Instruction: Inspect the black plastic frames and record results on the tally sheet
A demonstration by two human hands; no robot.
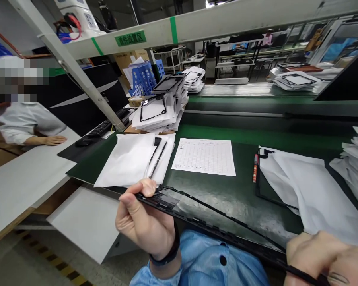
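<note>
A thin black plastic frame (203, 224) stretches between both hands in front of my blue smock, tilted nearly edge-on. My left hand (147, 220) pinches its far-left end between thumb and fingers, where a slotted grille shows. At the lower right, my right hand (322, 254) is closed round the other end; part of that end is hidden by the fingers. Beyond the frame, a printed form (204, 157) lies on the green worktop (193, 190). To its left, white sheets (128, 157) lie with a black frame partly between them.
At the right are a red marker (255, 169), a black frame (258, 184) under white wrapping (310, 178) and a stack of white sheets (355, 167). Wrapped frames (158, 111) are piled behind. A metal post (86, 79) rises at left, where a person in white (32, 123) sits.
</note>
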